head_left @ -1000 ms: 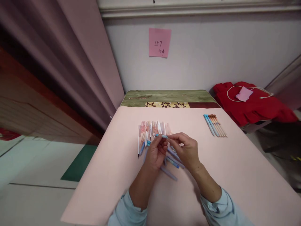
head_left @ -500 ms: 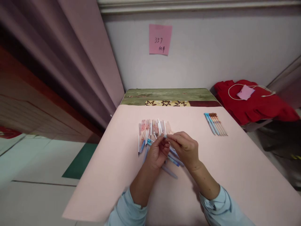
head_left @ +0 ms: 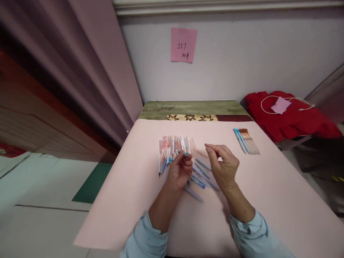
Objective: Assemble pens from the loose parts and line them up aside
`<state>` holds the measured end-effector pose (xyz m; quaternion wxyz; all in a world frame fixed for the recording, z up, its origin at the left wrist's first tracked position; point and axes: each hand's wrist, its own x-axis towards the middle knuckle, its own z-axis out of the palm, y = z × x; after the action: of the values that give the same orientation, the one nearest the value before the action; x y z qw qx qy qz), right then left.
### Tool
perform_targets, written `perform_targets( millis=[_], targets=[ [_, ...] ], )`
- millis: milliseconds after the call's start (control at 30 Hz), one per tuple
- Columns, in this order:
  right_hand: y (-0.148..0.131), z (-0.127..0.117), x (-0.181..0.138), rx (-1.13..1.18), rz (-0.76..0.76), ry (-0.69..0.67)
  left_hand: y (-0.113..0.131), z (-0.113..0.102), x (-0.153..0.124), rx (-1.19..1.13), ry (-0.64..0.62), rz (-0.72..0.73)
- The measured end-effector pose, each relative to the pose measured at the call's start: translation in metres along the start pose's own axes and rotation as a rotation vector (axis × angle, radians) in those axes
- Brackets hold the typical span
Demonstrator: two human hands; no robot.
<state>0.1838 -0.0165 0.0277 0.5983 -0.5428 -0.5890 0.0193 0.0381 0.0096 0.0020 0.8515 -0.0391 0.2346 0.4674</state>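
My left hand pinches a small blue pen barrel between thumb and fingers, its round end turned up towards me. Apart from it, to the right, my right hand has thumb and forefinger pressed together; whatever may be between them is too small or blurred to name. Beneath and behind the hands lie loose pen parts: white refills, pink patterned barrels, and several blue-grey pen barrels. A bluish-purple barrel lies nearest me. My left hand hides part of the pile.
At the right of the pink-covered table lies a row of whole pens with blue and brown tops. Red cloth with a white cable is beyond the right edge. A pink note hangs on the wall.
My right hand has come away from the pen barrel and moved right, fingertips still pinched. My left hand stays nearly in place, and the barrel's round end now shows.
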Motion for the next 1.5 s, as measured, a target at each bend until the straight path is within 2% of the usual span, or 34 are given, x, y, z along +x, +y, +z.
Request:
perform_targets(
  millis=[100,233,467,933,1000,1133,1300,1500],
  targets=[
    [0.013,-0.009,0.007,-0.002,0.144,0.069,0.003,-0.001,-0.001,-0.039,-0.010,0.022],
    [0.041,-0.019,0.006,-0.021,0.332,-0.008,0.009,0.001,0.000,-0.109,-0.031,0.094],
    [0.070,-0.017,-0.008,-0.149,0.335,-0.084,0.015,0.004,0.001,-0.145,-0.050,0.191],
    [0.073,-0.016,-0.008,-0.279,0.401,-0.157,0.020,0.003,0.008,-0.135,-0.004,0.279],
    [0.069,-0.019,-0.006,-0.301,0.422,-0.222,0.021,0.003,0.008,-0.143,-0.013,0.284],
    [0.059,-0.030,0.000,-0.377,0.472,-0.459,0.023,0.002,0.009,-0.148,-0.015,0.301],
    [0.056,-0.039,0.003,-0.420,0.441,-0.499,0.021,0.002,0.008,-0.114,0.000,0.318],
    [0.053,-0.040,0.003,-0.306,0.515,-0.625,0.021,0.003,0.008,-0.101,-0.006,0.302]
  ],
)
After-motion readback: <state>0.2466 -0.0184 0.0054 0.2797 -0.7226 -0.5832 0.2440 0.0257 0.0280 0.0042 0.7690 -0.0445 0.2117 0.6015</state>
